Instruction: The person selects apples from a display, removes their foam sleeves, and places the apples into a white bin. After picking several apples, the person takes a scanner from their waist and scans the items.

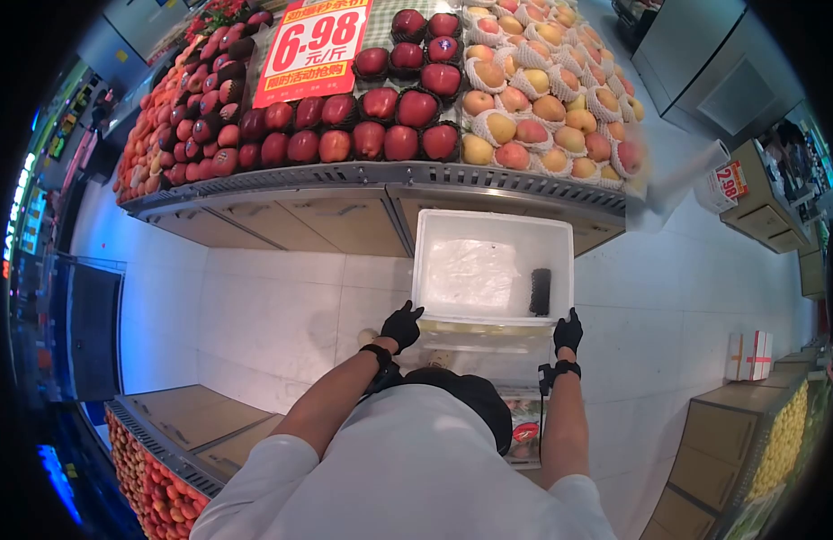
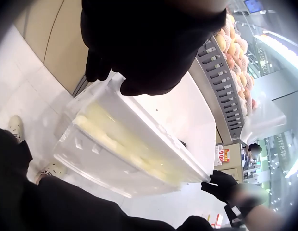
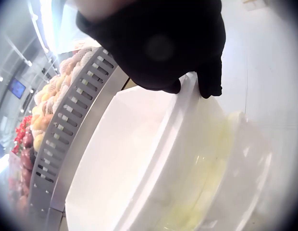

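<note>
A white foam box stands in front of the fruit display, with a small dark sleeve lying inside at its right. At the near left corner, my black-gloved left hand grips the rim; the left wrist view shows this hand over the corner of the box. My right hand, gloved too, grips the near right corner. In the right wrist view its thumb and a finger straddle the rim, the hand above the box. Yellowish contents show through a pale container under the box.
Red apples and net-wrapped fruit fill the display behind a slotted metal edge. A price sign stands among the apples. A plastic bag roll is at the display's right end. More fruit stands lie at lower left and right.
</note>
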Motion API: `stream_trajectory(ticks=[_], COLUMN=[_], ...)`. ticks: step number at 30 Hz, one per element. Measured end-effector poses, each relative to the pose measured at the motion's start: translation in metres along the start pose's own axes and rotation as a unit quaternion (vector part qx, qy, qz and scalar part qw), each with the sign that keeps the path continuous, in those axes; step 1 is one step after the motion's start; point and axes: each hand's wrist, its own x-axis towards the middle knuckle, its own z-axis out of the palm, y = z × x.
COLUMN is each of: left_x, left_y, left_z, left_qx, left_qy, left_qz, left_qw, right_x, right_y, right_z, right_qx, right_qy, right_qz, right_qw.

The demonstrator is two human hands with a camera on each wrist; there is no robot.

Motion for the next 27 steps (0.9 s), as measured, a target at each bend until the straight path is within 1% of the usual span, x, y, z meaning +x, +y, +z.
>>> stream_trajectory(ticks=[2, 5, 8, 11, 15, 19, 20, 23, 24, 27], left_x=[-0.002, -0.003, -0.005, -0.007, -0.013, -0.02, -0.023, -0.031, -0.034, -0.041], left_y=[-0.002, -0.008, -0.018, -0.033, -0.048, -0.061, -0.066, -0.08, -0.082, -0.097], left_z=[-0.003, -0.006, -0.005, -0.001, 0.001, -0.009, -0.011, -0.019, -0.019, -0.021], left_qx=[-0.006, -0.02, -0.034, -0.064, -0.111, -0.172, -0.137, -0.152, -0.147, -0.128], left_qy=[-0.002, -0.009, -0.002, 0.017, 0.052, 0.051, 0.065, 0.07, 0.097, 0.129], left_qz=[0.001, -0.006, -0.014, -0.009, -0.016, -0.076, -0.071, -0.066, -0.066, -0.064], left_qw=[1.0, 1.0, 0.999, 0.998, 0.992, 0.981, 0.986, 0.984, 0.982, 0.981], right_x=[0.0, 0.001, 0.001, -0.006, -0.009, -0.02, -0.021, -0.032, -0.037, -0.059], right_y=[0.0, -0.002, -0.007, -0.005, -0.01, -0.029, -0.034, -0.033, -0.027, -0.051], right_z=[-0.007, -0.008, -0.004, 0.005, 0.01, 0.02, 0.023, 0.045, 0.055, 0.041], right_qx=[-0.016, -0.079, -0.119, -0.165, -0.143, -0.134, -0.132, -0.157, -0.151, -0.114], right_qy=[-0.032, -0.05, -0.087, -0.082, -0.105, -0.11, -0.113, -0.091, -0.061, -0.106], right_qz=[-0.005, -0.05, -0.041, -0.091, -0.092, -0.092, -0.099, -0.115, -0.151, -0.14], right_qw=[0.999, 0.994, 0.988, 0.979, 0.98, 0.981, 0.98, 0.977, 0.975, 0.978])
